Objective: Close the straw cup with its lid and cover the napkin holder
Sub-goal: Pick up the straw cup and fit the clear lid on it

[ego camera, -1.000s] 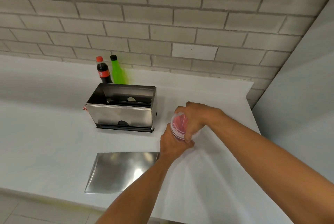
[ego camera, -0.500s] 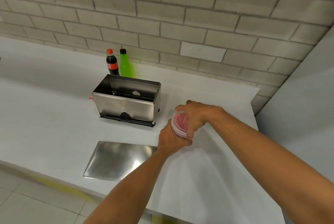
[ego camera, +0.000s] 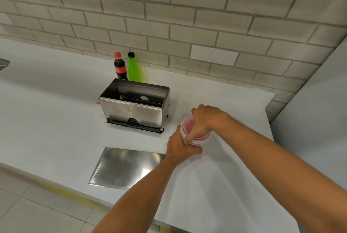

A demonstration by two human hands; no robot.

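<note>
Two bare arms reach out over a white counter [ego camera: 56, 129]. Floor tiles show below its near edge. A flat shiny metal cover [ego camera: 125, 168] lies on the counter near that edge, just left of the left arm. It lies by itself and no hand touches it.

A bit farther in, the left hand [ego camera: 181, 148] wraps around the side of a clear straw cup [ego camera: 185, 129]. Its fingers are curled tight around the lower part of the cup. The cup looks red and pink inside. It sits to the right of the metal box, about in the middle of the counter.

The right hand [ego camera: 205, 122] comes down on top of the cup. Its fingers [ego camera: 189, 137] are bent over the rim and press on the clear lid [ego camera: 201, 139] there. The hand hides most of the top, so I cannot tell if the lid is all the way on.

Past the flat cover stands the napkin holder [ego camera: 134, 107], a shiny metal box. Its top is open, and you can see down inside it. It stands apart from both hands.

Behind the box stand two bottles, side by side and almost touching. The dark bottle [ego camera: 120, 67] has a red cap. The green bottle [ego camera: 134, 70] has a black cap. Behind them is a wall of pale bricks [ego camera: 187, 16].
</note>
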